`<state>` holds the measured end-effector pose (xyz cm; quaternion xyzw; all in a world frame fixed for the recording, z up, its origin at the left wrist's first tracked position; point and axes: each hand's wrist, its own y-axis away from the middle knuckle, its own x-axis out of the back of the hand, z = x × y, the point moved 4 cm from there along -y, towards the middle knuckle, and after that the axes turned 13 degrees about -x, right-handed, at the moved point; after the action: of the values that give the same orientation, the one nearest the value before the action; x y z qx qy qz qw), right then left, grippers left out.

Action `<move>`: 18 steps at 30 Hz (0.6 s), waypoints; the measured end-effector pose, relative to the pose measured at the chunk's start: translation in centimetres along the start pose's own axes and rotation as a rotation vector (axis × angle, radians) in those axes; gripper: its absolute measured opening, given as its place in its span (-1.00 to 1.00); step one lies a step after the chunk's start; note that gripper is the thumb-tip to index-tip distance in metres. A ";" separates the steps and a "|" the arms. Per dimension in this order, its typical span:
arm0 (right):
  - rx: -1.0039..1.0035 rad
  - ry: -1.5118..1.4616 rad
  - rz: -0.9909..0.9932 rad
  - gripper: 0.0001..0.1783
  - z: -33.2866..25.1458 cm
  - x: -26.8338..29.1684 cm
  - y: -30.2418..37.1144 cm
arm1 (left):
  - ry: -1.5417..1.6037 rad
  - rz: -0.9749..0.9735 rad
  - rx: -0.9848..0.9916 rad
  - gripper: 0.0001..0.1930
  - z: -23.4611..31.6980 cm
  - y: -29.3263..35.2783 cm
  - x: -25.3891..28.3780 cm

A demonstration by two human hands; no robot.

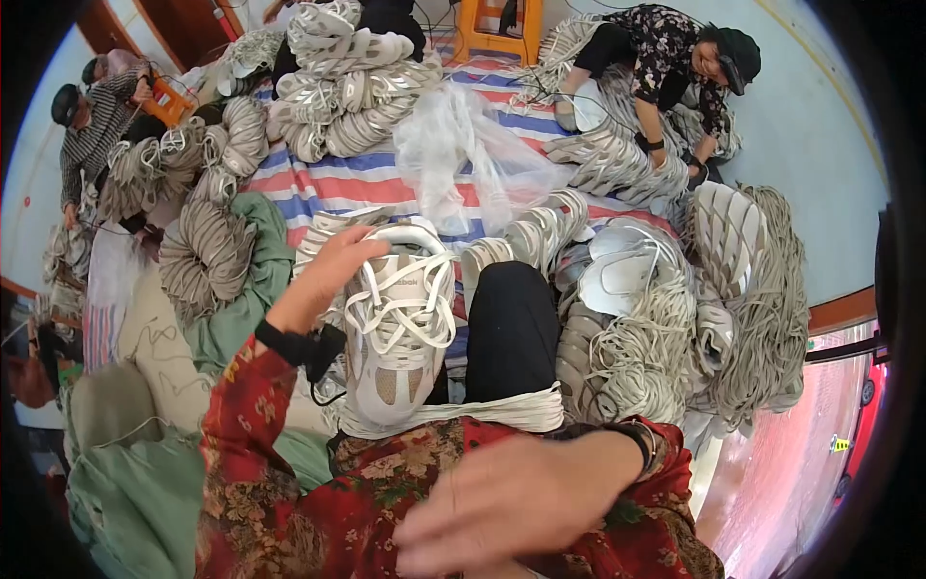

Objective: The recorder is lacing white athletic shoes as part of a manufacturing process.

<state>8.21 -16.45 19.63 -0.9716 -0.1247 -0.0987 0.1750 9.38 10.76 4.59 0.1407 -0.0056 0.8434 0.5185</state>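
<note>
A beige and white sneaker (399,359) with loosely threaded, flat white laces (400,307) stands in front of me, its toe pointing toward my body. My left hand (330,278) is closed on its heel collar from the left; some of those fingers are hidden behind the shoe. Close to my torso, over my red floral clothing, is my right hand (516,497). It is blurred by motion, its fingers stretched to the left and apart from the sneaker, with nothing visible in them. A bundle of pale laces (516,410) lies across my lap.
Stacked shoe uppers (627,268) and hanging laces (641,362) crowd my right side. Clear plastic sheeting (463,159) lies on the striped tarp (328,183). More piles (362,92) and an orange stool (499,34) are farther back. Co-workers (666,68) sit at right and left.
</note>
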 end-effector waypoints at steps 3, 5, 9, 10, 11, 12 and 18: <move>0.163 -0.141 -0.046 -0.71 -2.6 -1.5 -0.4 | 0.024 -0.295 0.061 -0.56 -1.3 -1.6 0.9; 0.287 -0.265 -0.006 -0.67 -2.9 -1.9 0.1 | 0.073 -0.254 0.037 -0.57 -2.3 -1.4 0.8; 0.325 -0.521 -0.122 -0.65 -1.0 -0.6 1.3 | 0.962 -0.099 0.122 -0.65 -9.9 3.1 6.0; 0.297 -0.570 -0.253 -0.68 -0.1 0.7 1.1 | 0.955 -0.090 0.120 -0.65 -12.0 3.5 7.5; 0.264 -0.619 -0.385 -0.72 0.8 1.6 1.3 | 0.946 -0.181 0.077 -0.63 -13.7 3.7 8.6; 0.110 -0.589 -0.314 -0.72 2.5 2.4 2.0 | 0.952 -0.295 0.044 -0.62 -16.0 3.0 8.6; -0.766 -0.365 0.550 -0.68 12.3 7.3 5.6 | 0.935 -0.771 -0.207 -0.53 -9.9 0.3 5.2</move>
<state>18.48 -15.51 8.24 -0.9644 0.1523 0.0839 -0.1992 4.60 16.69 -3.64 -0.3034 0.1920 0.5627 0.7446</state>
